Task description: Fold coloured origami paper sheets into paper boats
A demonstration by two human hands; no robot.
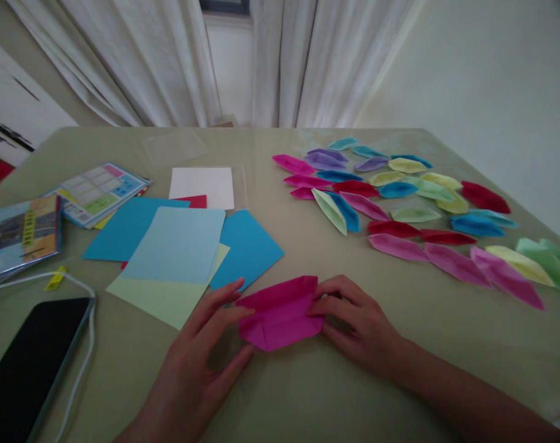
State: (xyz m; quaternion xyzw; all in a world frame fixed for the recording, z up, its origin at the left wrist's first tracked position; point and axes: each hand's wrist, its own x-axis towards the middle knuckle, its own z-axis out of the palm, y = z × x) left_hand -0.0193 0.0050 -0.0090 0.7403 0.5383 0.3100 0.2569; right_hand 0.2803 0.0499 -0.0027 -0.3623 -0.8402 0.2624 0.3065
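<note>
A magenta sheet of origami paper (280,317), with its corners folded in and creases running along it, is held just above the table between my hands. My left hand (201,351) curves around its left end, the fingers over the upper edge and the thumb at the lower corner. At the other end, my right hand (354,320) pinches the right edge between thumb and fingers. Close beyond my left hand lie loose square sheets: a light blue sheet (173,246), a pale green sheet (155,298) and a darker blue sheet (252,243).
Several folded paper boat shapes (413,187) in many colours spread over the right side. To the left are a black phone (31,369), a white cable (92,332), a booklet (21,234) and printed cards (100,194). A white sheet (202,187) lies farther back, before curtains (284,61).
</note>
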